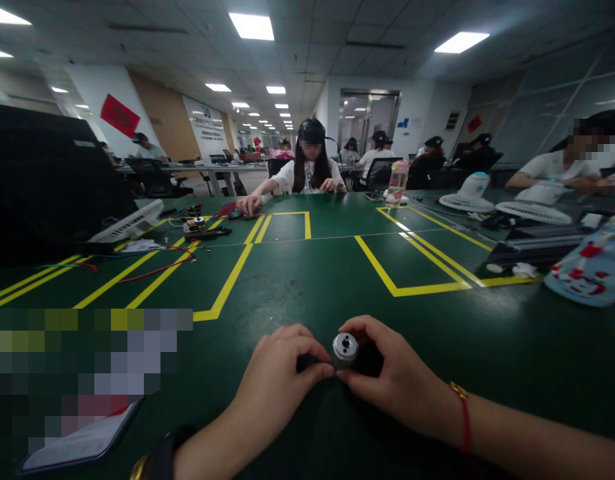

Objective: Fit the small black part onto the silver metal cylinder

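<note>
A small silver metal motor (pixel 345 347), a short cylinder with dark holes in its round top face, stands upright at the near middle of the green table. From the right, my right hand (pixel 387 363) curves around it, thumb at the near side and index finger at the far side. My left hand (pixel 287 363) is closed at the motor's left side, its thumb and index fingertips meeting against it. Both hands' other fingers are partly hidden. The motor's lower part is in shadow between the fingers.
Yellow tape lines mark the green table (pixel 297 280). A phone (pixel 82 433) lies near left. Wires and small parts (pixel 197 227) sit farther left, by a black monitor (pixel 42 187). White fans (pixel 470 193) and a blue patterned bag (pixel 592 267) are at right. A person (pixel 307 167) sits opposite.
</note>
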Demonstrator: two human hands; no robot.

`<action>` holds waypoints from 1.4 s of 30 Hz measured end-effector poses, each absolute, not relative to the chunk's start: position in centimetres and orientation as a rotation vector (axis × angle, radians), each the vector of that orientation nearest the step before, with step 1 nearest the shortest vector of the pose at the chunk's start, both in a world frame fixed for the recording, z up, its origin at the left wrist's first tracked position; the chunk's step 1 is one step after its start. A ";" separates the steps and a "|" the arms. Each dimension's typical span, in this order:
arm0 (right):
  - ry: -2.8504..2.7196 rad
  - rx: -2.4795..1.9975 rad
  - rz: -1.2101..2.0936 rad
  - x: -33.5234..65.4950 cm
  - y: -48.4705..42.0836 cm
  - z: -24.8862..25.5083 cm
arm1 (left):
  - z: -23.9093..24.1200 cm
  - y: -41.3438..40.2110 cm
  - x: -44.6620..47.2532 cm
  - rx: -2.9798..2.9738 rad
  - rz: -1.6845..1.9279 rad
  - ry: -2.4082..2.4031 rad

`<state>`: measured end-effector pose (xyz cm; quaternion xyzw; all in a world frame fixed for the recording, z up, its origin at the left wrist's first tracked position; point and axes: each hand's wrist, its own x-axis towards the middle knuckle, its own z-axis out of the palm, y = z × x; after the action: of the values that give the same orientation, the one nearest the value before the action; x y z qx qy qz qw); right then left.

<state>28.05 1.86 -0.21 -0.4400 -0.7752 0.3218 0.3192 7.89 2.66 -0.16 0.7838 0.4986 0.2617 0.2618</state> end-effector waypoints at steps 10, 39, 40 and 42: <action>-1.697 -1.674 0.369 40.0 4.0 0.9 | 1.1 1.7 2.8 1.996 0.766 1.403; -2.341 -1.279 0.265 34.1 4.6 2.2 | 0.0 0.8 -0.7 2.000 0.725 1.436; -2.273 -1.370 0.111 36.8 4.8 2.8 | 0.0 0.8 -0.6 2.002 0.720 1.432; -2.085 -1.614 -0.199 42.9 5.1 3.9 | -0.1 0.8 -0.5 2.010 0.711 1.418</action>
<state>42.86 5.14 3.90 -0.5917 -0.7642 -0.0728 0.2463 -0.52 0.83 -0.12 0.7522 0.5305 0.2659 0.2864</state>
